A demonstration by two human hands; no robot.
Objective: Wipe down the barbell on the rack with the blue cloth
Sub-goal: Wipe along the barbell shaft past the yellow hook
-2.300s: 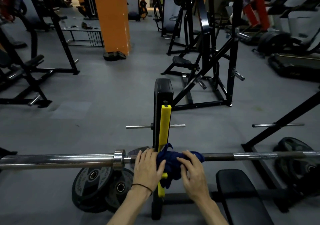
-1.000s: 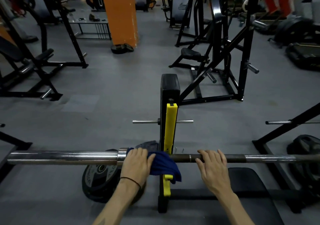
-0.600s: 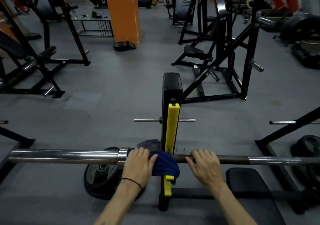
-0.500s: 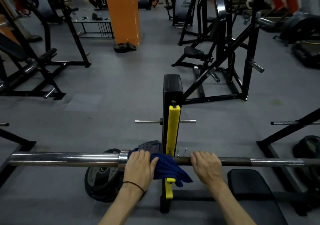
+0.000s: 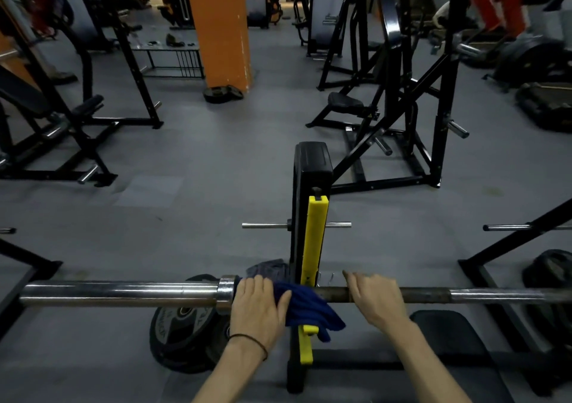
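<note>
left hand (image 5: 258, 305) clamps soft blue cloth (image 5: 309, 309) round steel barbell (image 5: 123, 292) | right hand (image 5: 376, 299) grips bare shaft

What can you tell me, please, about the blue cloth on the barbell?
The blue cloth is dark blue, soft and bunched, looking like a ribbed towel fabric. It drapes over the barbell just right of the shiny collar, with its loose end hanging down in front of the yellow upright. The left hand presses it onto the bar; the right hand rests on the bare bar beside it, not touching it.
</note>
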